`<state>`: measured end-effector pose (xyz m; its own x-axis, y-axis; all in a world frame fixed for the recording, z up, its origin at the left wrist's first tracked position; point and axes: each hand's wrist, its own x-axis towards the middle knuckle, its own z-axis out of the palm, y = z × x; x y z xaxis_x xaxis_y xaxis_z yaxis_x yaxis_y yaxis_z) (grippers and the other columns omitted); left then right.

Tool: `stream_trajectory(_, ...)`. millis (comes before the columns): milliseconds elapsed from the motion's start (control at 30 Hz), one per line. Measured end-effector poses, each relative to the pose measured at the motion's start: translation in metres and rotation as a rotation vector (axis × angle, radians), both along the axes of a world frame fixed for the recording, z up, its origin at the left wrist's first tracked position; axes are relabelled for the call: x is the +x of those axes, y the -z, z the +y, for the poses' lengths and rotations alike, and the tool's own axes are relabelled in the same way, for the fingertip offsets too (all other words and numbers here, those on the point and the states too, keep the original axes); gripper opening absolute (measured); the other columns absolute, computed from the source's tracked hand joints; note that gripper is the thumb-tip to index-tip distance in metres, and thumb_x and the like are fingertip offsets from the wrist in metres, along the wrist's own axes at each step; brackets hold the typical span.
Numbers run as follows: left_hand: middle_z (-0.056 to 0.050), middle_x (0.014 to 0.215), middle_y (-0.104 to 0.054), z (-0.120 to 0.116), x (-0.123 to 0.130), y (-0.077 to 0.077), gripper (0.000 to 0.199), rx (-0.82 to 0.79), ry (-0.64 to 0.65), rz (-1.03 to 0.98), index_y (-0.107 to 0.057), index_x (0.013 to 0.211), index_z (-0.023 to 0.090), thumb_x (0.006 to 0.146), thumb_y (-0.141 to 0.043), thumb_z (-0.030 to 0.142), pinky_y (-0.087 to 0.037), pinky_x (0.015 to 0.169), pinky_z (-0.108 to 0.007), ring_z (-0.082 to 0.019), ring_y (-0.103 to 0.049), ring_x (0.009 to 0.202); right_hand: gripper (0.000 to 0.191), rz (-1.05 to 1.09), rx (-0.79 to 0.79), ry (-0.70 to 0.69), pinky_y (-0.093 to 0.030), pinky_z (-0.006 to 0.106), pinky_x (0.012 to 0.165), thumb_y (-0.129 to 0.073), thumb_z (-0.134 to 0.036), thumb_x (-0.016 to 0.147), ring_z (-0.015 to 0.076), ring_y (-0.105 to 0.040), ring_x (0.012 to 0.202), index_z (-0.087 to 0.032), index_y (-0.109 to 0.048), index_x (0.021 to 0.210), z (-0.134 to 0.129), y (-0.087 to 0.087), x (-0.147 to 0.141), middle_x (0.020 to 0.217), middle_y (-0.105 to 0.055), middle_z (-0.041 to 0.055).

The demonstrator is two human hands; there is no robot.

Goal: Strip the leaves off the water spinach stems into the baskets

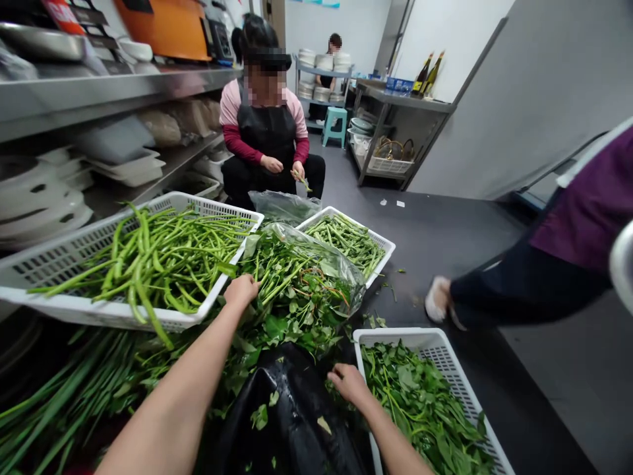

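Observation:
My left hand (241, 290) is closed at the edge of a heap of leafy greens (297, 297), by the corner of a white basket (99, 313) of long green beans (163, 254); what its fingers hold is too small to tell. Lower down, my right hand (346, 381) hovers beside the left rim of another white basket (430, 336) filled with leafy greens (420, 396). Its fingers are bent and partly hidden, so I cannot see whether anything is between them. Loose leaves lie on the black apron (291, 402) over my lap.
Opposite sits a person (267, 125) holding a green stem, behind a third white basket (388, 254) of cut stems. Another person's leg (534, 284) is at the right. Metal shelves (109, 92) line the left, and long green leaves (74, 382) lie below. A teal stool (335, 125) stands farther back.

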<state>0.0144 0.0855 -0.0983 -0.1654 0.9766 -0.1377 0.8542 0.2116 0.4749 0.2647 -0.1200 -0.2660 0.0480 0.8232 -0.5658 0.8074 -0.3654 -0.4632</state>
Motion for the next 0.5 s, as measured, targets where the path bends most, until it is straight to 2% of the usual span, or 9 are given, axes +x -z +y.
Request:
stream_trajectory(67,-0.013,0.072,-0.069,-0.003,-0.004,-0.010,0.014,0.013,0.012,-0.035,-0.061,0.060,0.018,0.067,-0.059,0.030,-0.043,0.063,-0.033,-0.029,-0.064,0.077,0.034,0.141,0.073,0.119,-0.045,0.029,0.065,-0.039,-0.038,0.085,0.0204,-0.065,0.073,-0.018,-0.064,0.093,-0.009,-0.012,-0.002,0.076,-0.067,0.0065)
stream_trajectory(100,-0.011,0.076,-0.070,-0.007,-0.007,-0.021,0.015,0.033,0.024,-0.048,-0.062,0.065,0.019,0.070,-0.056,0.032,-0.043,0.065,-0.032,-0.027,-0.063,0.078,0.033,0.246,0.132,0.193,-0.045,0.029,0.064,-0.040,-0.040,0.085,0.0201,-0.064,0.068,-0.018,-0.063,0.093,-0.012,-0.019,-0.003,0.071,-0.066,0.0051)
stream_trajectory(167,-0.007,0.080,-0.069,-0.017,-0.014,-0.053,0.020,0.105,0.046,-0.140,-0.064,0.074,0.020,0.074,-0.052,0.036,-0.044,0.068,-0.030,-0.023,-0.062,0.079,0.028,0.458,0.282,0.319,-0.046,0.032,0.068,-0.054,-0.041,0.075,0.0215,-0.063,0.072,-0.020,-0.063,0.092,-0.013,-0.041,-0.006,0.074,-0.067,0.0042)
stream_trajectory(233,-0.004,0.076,-0.067,-0.031,-0.019,-0.091,0.025,0.188,0.046,-0.370,-0.064,0.077,0.018,0.074,-0.052,0.040,-0.043,0.065,-0.027,-0.018,-0.060,0.072,0.029,0.585,0.403,0.359,-0.045,0.033,0.074,-0.065,-0.039,0.066,0.0232,-0.062,0.082,-0.020,-0.065,0.088,-0.008,-0.072,-0.011,0.083,-0.068,0.0056)
stream_trajectory(267,-0.003,0.073,-0.065,-0.038,-0.021,-0.108,0.026,0.220,0.039,-0.525,-0.064,0.077,0.017,0.073,-0.054,0.042,-0.043,0.062,-0.025,-0.016,-0.058,0.068,0.028,0.626,0.442,0.363,-0.045,0.033,0.074,-0.065,-0.041,0.066,0.0231,-0.061,0.083,-0.020,-0.066,0.084,-0.003,-0.090,-0.014,0.085,-0.067,0.0064)
stream_trajectory(333,-0.001,0.066,-0.062,-0.052,-0.025,-0.133,0.029,0.234,0.007,-0.822,-0.064,0.075,0.015,0.067,-0.062,0.043,-0.040,0.055,-0.023,-0.012,-0.052,0.059,0.029,0.723,0.503,0.393,-0.044,0.031,0.068,-0.059,-0.046,0.073,0.0201,-0.059,0.073,-0.018,-0.065,0.077,0.005,-0.130,-0.022,0.076,-0.065,0.0060)
stream_trajectory(400,0.000,0.062,-0.060,-0.066,-0.027,-0.142,0.030,0.193,-0.037,-0.996,-0.065,0.076,0.015,0.061,-0.068,0.041,-0.036,0.048,-0.020,-0.009,-0.047,0.053,0.031,0.853,0.593,0.456,-0.043,0.027,0.060,-0.059,-0.048,0.075,0.0155,-0.055,0.062,-0.018,-0.062,0.076,0.010,-0.170,-0.029,0.069,-0.061,0.0030)
stream_trajectory(500,0.000,0.063,-0.061,-0.084,-0.026,-0.136,0.035,0.144,-0.064,-1.089,-0.065,0.079,0.015,0.054,-0.072,0.039,-0.033,0.044,-0.018,-0.008,-0.046,0.051,0.028,1.021,0.715,0.504,-0.038,0.023,0.050,-0.063,-0.047,0.074,0.0114,-0.048,0.054,-0.020,-0.060,0.080,0.006,-0.222,-0.036,0.064,-0.056,-0.0004)
